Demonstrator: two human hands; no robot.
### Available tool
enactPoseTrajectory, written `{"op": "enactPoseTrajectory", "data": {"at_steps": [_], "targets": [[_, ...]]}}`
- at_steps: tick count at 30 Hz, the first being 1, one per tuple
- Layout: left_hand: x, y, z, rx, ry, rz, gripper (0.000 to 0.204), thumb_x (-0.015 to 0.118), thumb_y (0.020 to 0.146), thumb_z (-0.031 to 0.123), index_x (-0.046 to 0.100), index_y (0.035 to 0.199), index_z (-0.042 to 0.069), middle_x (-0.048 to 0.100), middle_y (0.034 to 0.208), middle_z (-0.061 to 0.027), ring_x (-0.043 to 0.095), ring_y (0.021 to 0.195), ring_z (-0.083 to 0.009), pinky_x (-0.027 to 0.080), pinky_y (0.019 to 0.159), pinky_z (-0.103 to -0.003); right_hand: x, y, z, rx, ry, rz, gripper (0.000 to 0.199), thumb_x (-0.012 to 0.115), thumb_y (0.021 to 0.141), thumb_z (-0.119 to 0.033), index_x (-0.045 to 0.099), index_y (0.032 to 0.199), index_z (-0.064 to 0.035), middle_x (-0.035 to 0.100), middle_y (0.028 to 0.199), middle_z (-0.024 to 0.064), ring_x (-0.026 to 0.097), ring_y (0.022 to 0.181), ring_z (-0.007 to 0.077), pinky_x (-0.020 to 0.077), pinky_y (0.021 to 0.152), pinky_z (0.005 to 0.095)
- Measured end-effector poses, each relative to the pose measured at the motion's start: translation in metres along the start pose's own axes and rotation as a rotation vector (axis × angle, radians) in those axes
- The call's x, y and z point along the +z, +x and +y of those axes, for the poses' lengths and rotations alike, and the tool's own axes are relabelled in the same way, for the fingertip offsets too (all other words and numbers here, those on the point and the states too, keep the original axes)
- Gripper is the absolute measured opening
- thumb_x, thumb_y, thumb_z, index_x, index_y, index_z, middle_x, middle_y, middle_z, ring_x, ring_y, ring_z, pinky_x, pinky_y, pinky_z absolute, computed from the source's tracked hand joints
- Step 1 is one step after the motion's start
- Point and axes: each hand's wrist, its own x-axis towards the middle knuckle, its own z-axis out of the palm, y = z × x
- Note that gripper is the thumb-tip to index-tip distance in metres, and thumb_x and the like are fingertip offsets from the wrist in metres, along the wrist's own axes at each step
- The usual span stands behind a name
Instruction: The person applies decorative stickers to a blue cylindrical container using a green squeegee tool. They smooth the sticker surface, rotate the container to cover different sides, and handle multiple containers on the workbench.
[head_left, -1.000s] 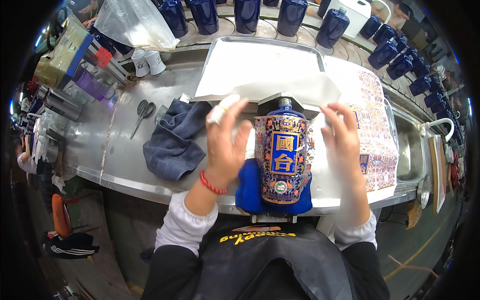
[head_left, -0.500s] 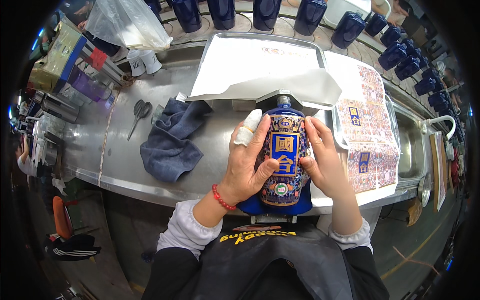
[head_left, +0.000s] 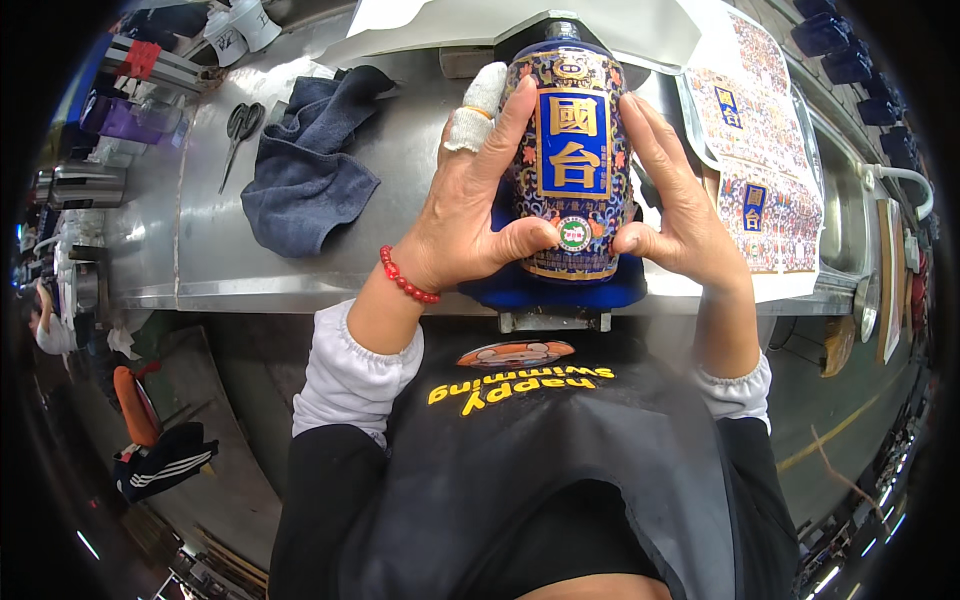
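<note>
A dark blue bottle (head_left: pixel 572 225) with an ornate multicoloured label and gold characters lies between my hands, its neck pointing away from me. Beneath its base shows a dark blue support (head_left: pixel 560 293). My left hand (head_left: pixel 465 205), with a white finger cover and a red bead bracelet, rests its fingers along the bottle's left side, thumb pressed on the lower label. Against the right side lie the fingers of my right hand (head_left: pixel 685 205), its thumb at the label's lower right edge. A small round green-and-white mark (head_left: pixel 575 234) sits between the two thumbs.
Left of the bottle, a dark blue cloth (head_left: pixel 310 165) lies on the metal bench (head_left: pixel 215 270), with black scissors (head_left: pixel 240 130) beside it. Printed label sheets (head_left: pixel 755 160) lie to the right, near a sink (head_left: pixel 840 190). Blue bottles (head_left: pixel 840 50) line the far right.
The view has tilted down, so the bench and bottle appear higher and larger. Both hands stay at the bottle's sides; the right thumb has shifted toward the label's lower part.
</note>
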Motion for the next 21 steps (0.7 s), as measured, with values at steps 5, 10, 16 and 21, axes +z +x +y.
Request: {"op": "enactPoseTrajectory", "data": {"at_steps": [5,10,16,21], "targets": [[-0.001,-0.002,0.002,-0.011,0.018,-0.019,0.108,0.061,0.084,0.078,0.028,0.162,0.011,0.026,0.163,-0.0268,0.023,0.150,-0.0452,0.018,0.122,-0.051,-0.003,-0.002,-0.001,0.036,-0.046,-0.028,0.121,0.078,0.069,-0.070,0.030,0.160,-0.0070,0.031,0.161,0.0238,0.033,0.149,0.0388,0.0310,0.120,0.0479],[-0.005,-0.004,-0.001,0.015,0.031,-0.026,0.114,0.063,0.081,0.079,0.025,0.162,0.008,0.025,0.163,-0.0288,0.024,0.149,-0.0468,0.017,0.122,-0.051,-0.006,-0.003,-0.001,0.039,0.036,-0.034,0.131,0.081,0.064,-0.070,0.024,0.161,-0.0035,0.032,0.161,0.0229,0.034,0.150,0.0349,0.0301,0.121,0.0458],[-0.013,-0.001,0.008,-0.028,0.082,-0.096,0.119,0.058,0.081,0.082,0.019,0.163,0.004,0.024,0.163,-0.0301,0.020,0.154,-0.0434,0.007,0.123,-0.054,-0.010,0.002,-0.003,0.012,-0.062,-0.081,0.136,0.085,0.060,-0.067,0.021,0.162,-0.0042,0.030,0.163,0.0223,0.036,0.148,0.0345,0.0305,0.121,0.0461],[-0.018,0.013,0.009,-0.079,0.197,-0.027,0.114,0.048,0.085,0.084,0.025,0.161,0.002,0.034,0.157,-0.0279,0.031,0.146,-0.0442,0.011,0.120,-0.062,-0.014,0.012,-0.008,0.115,-0.021,-0.057,0.138,0.083,0.058,-0.069,0.018,0.164,-0.0086,0.034,0.160,0.0203,0.044,0.142,0.0341,0.0353,0.119,0.0463]]}}
